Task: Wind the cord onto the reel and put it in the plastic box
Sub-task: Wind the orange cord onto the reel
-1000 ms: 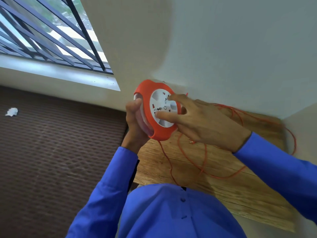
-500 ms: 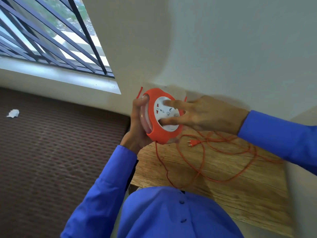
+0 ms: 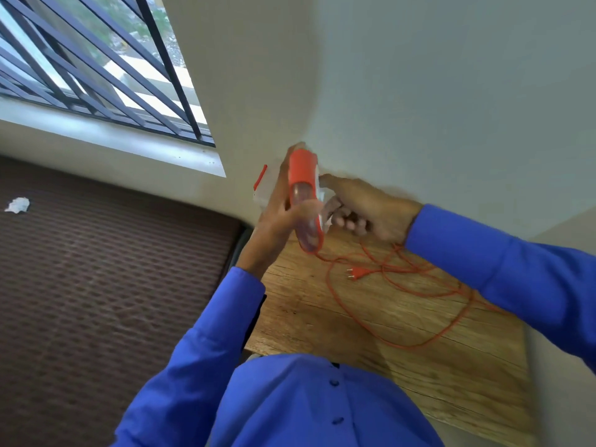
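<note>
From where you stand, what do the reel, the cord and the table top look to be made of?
Reel: looks like moulded plastic, smooth orange rim with a clear, see-through stretch lower down.
Cord: thin orange lead, probably rubber or vinyl sheathed, since it lies in soft loose loops; its plug shows two metal pins.
Table top: wood or wood-look laminate; grain lines and cracks show, matte.

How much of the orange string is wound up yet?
Hardly any. The left hand holds the reel edge-on, and the right hand is at its face. Most of the cord and its plug lie loose on the table. Winding and boxing are left.
</note>
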`<action>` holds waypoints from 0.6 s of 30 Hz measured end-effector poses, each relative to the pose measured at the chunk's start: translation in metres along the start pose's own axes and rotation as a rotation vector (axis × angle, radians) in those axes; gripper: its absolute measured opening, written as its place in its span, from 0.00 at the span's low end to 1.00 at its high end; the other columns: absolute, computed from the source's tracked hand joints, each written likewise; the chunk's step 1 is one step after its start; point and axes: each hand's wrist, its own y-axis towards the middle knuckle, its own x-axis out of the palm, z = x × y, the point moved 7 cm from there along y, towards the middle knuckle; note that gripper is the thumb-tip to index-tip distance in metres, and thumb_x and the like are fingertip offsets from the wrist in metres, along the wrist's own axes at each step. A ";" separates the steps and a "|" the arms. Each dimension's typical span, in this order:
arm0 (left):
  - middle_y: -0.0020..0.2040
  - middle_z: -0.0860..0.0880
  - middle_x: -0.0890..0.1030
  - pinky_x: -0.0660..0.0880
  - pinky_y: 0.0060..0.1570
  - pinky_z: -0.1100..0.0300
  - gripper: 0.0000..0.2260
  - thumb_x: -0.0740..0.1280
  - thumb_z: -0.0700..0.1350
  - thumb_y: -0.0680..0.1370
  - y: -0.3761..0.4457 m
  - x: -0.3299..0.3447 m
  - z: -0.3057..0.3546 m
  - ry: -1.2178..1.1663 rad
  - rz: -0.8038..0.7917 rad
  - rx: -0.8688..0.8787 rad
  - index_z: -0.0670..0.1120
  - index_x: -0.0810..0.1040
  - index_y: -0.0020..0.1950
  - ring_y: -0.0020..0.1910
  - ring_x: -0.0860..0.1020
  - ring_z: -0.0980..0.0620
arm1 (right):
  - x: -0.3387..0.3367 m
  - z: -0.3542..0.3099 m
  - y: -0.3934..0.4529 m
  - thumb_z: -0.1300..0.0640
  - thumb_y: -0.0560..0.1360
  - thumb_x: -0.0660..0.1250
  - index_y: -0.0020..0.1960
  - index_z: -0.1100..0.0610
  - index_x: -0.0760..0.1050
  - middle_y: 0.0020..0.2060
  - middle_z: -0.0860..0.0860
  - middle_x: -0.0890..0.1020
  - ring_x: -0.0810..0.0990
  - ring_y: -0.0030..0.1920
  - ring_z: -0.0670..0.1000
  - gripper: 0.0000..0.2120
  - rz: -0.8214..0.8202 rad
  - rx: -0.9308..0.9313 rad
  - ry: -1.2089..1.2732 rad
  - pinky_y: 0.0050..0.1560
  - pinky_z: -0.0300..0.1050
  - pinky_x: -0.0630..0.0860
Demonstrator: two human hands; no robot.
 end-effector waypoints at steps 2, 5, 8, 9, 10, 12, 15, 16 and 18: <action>0.79 0.45 0.69 0.83 0.62 0.47 0.52 0.80 0.51 0.70 0.006 -0.001 -0.001 0.100 -0.004 0.030 0.49 0.55 0.88 0.68 0.81 0.54 | 0.002 0.005 -0.005 0.43 0.86 0.56 0.28 0.55 0.76 0.20 0.48 0.70 0.63 0.16 0.43 0.31 -0.092 0.118 0.098 0.16 0.31 0.57; 0.83 0.49 0.60 0.72 0.76 0.34 0.60 0.86 0.51 0.65 0.017 -0.002 0.004 0.205 0.043 0.150 0.43 0.53 0.87 0.83 0.65 0.43 | 0.000 0.002 -0.009 0.51 0.84 0.56 0.25 0.54 0.76 0.18 0.47 0.65 0.61 0.14 0.43 0.30 -0.216 0.097 0.381 0.14 0.31 0.56; 0.84 0.49 0.59 0.73 0.78 0.50 0.58 0.83 0.50 0.67 0.018 -0.006 -0.013 0.129 0.110 0.164 0.44 0.50 0.87 0.84 0.64 0.46 | 0.000 -0.009 -0.019 0.55 0.80 0.57 0.38 0.62 0.86 0.18 0.47 0.65 0.62 0.15 0.45 0.22 -0.279 -0.063 0.560 0.17 0.34 0.59; 0.83 0.50 0.62 0.76 0.74 0.52 0.57 0.82 0.49 0.68 0.016 -0.007 -0.025 0.066 0.091 0.101 0.47 0.50 0.88 0.82 0.68 0.44 | 0.000 -0.010 -0.020 0.56 0.79 0.58 0.50 0.67 0.86 0.18 0.48 0.66 0.62 0.15 0.46 0.21 -0.290 -0.117 0.600 0.17 0.34 0.59; 0.81 0.50 0.68 0.79 0.69 0.49 0.54 0.81 0.48 0.70 0.012 -0.005 -0.040 -0.009 0.062 -0.015 0.49 0.52 0.88 0.76 0.74 0.40 | 0.001 -0.009 -0.021 0.58 0.78 0.58 0.60 0.73 0.82 0.19 0.49 0.67 0.63 0.16 0.47 0.23 -0.284 -0.157 0.603 0.18 0.36 0.59; 0.68 0.42 0.79 0.79 0.60 0.38 0.45 0.78 0.51 0.71 0.001 0.006 -0.073 -0.242 0.004 -0.307 0.42 0.63 0.84 0.63 0.79 0.31 | 0.001 -0.006 -0.016 0.58 0.77 0.58 0.65 0.76 0.77 0.20 0.50 0.71 0.64 0.18 0.47 0.25 -0.210 -0.242 0.423 0.22 0.40 0.59; 0.71 0.32 0.77 0.70 0.72 0.32 0.41 0.71 0.64 0.78 -0.015 0.032 -0.085 -0.709 -0.130 -0.477 0.36 0.70 0.81 0.70 0.76 0.31 | -0.007 -0.019 -0.023 0.59 0.78 0.67 0.62 0.61 0.87 0.31 0.50 0.82 0.73 0.28 0.47 0.16 0.018 -0.537 -0.325 0.35 0.46 0.72; 0.75 0.31 0.76 0.70 0.74 0.33 0.41 0.67 0.65 0.81 -0.016 0.037 -0.078 -0.846 -0.201 -0.470 0.36 0.68 0.82 0.73 0.75 0.31 | -0.007 -0.024 -0.029 0.60 0.79 0.69 0.67 0.52 0.85 0.38 0.50 0.86 0.75 0.33 0.47 0.18 0.092 -0.651 -0.577 0.40 0.47 0.76; 0.77 0.31 0.74 0.72 0.74 0.34 0.38 0.61 0.64 0.86 -0.014 0.041 -0.061 -1.066 -0.314 -0.400 0.36 0.64 0.84 0.76 0.74 0.31 | -0.009 -0.025 -0.038 0.56 0.78 0.72 0.74 0.41 0.79 0.53 0.50 0.84 0.75 0.39 0.46 0.26 0.213 -0.789 -0.924 0.44 0.47 0.79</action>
